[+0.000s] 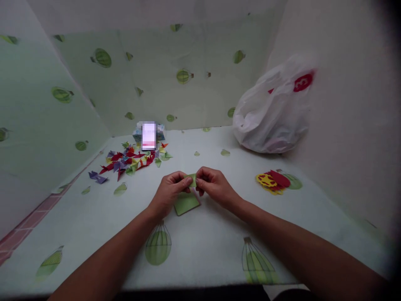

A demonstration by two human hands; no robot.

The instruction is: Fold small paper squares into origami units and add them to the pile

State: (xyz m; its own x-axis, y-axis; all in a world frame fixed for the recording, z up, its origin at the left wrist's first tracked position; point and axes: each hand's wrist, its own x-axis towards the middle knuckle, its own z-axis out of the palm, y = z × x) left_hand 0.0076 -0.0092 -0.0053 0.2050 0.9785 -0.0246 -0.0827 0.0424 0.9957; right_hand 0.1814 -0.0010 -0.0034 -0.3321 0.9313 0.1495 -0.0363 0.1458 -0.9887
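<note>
My left hand [171, 189] and my right hand [213, 186] meet over the middle of the table, both pinched on a small green paper sheet [187, 200]. The fingers grip its folded far edge, while its near part hangs down toward the tabletop. A pile of folded paper pieces [131, 159] in red, purple, yellow and green lies at the back left. A small stack of red and yellow paper sheets [272, 180] rests to the right of my right hand.
A white plastic bag [272, 113] with a red mark sits at the back right against the wall. A small box with a blurred label [148, 134] stands behind the pile. The table cover [203, 246] has green balloon prints.
</note>
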